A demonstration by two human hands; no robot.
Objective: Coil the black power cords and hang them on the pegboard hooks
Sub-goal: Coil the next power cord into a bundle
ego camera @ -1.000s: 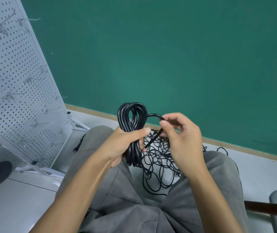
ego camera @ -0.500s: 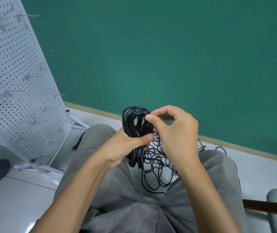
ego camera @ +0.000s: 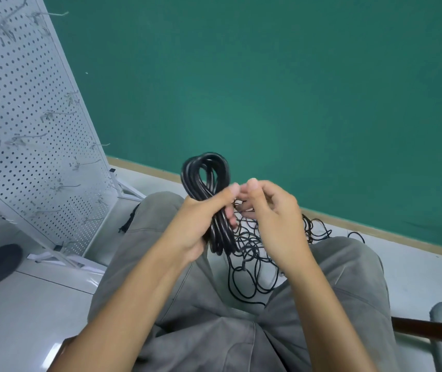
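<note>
The left hand grips the coiled black cord at its waist — loops upright. The right hand, fingers curled, sits beside it; its pinch cannot be confirmed. Loose cords lie between the knees — pegboard stands left.

Even, soft indoor light; slight motion blur on the hands, wide-angle bending at edges.
</note>
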